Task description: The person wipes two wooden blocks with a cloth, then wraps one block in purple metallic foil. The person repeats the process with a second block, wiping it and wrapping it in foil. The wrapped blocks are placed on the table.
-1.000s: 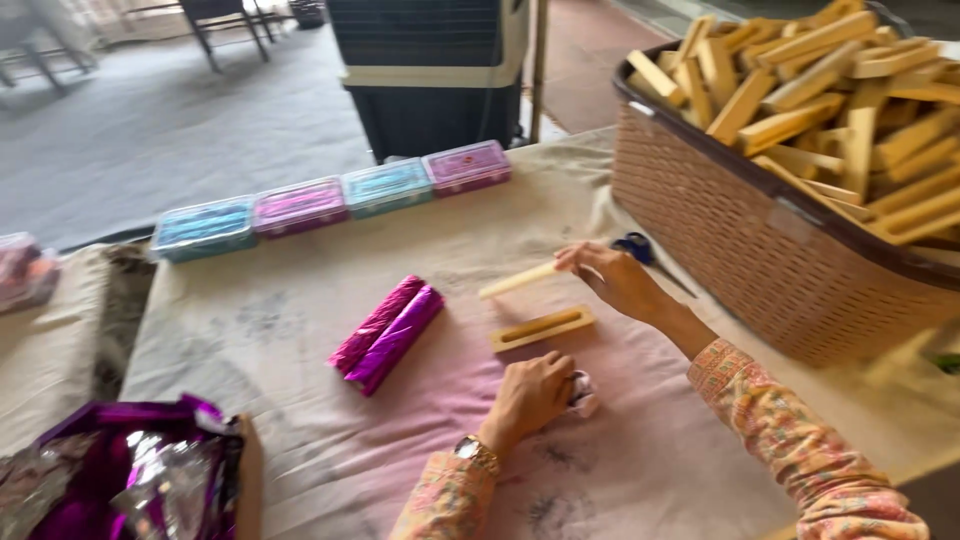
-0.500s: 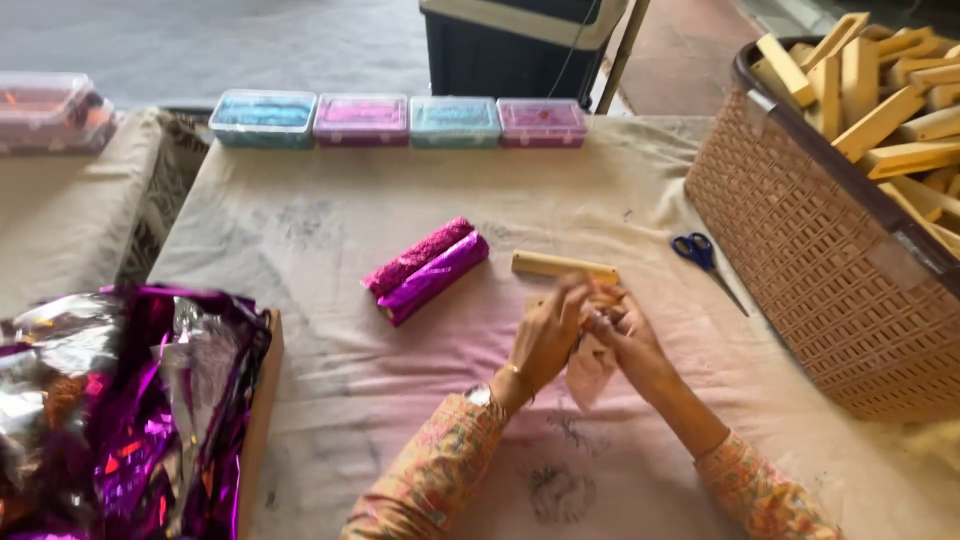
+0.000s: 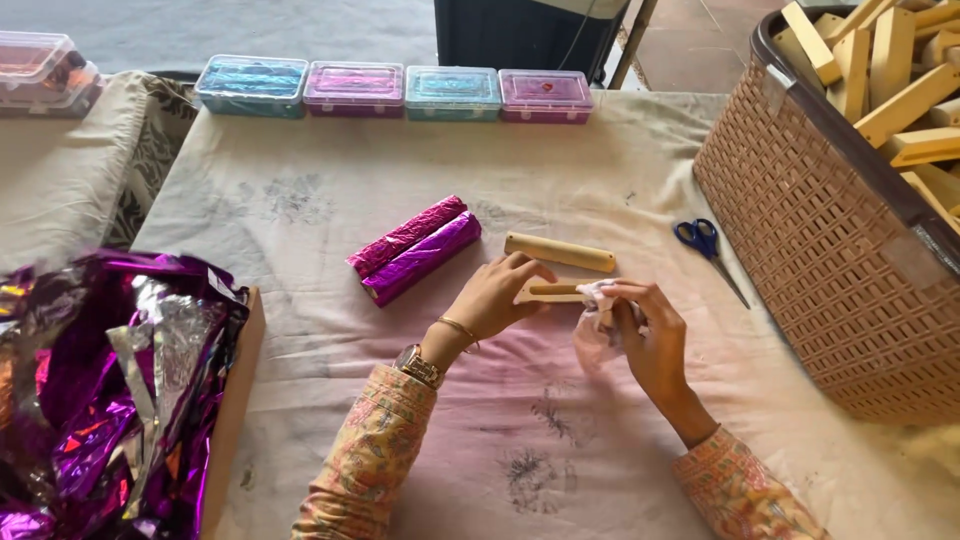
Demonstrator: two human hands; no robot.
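Covering table (image 3: 300, 200): stained beige cloth (image 3: 620, 430)

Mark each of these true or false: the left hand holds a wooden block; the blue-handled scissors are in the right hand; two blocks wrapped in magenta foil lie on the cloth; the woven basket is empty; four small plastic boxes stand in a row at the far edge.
1. The left hand holds a pale slotted wooden block. True.
2. The blue-handled scissors are in the right hand. False: they lie on the cloth beside the basket; the right hand holds a pale pink cloth against the block's end.
3. Two blocks wrapped in magenta foil lie side by side on the cloth. True.
4. The brown woven plastic basket is empty. False: it is filled with bare wooden blocks.
5. Four small clear plastic boxes stand in a row at the far edge. True.
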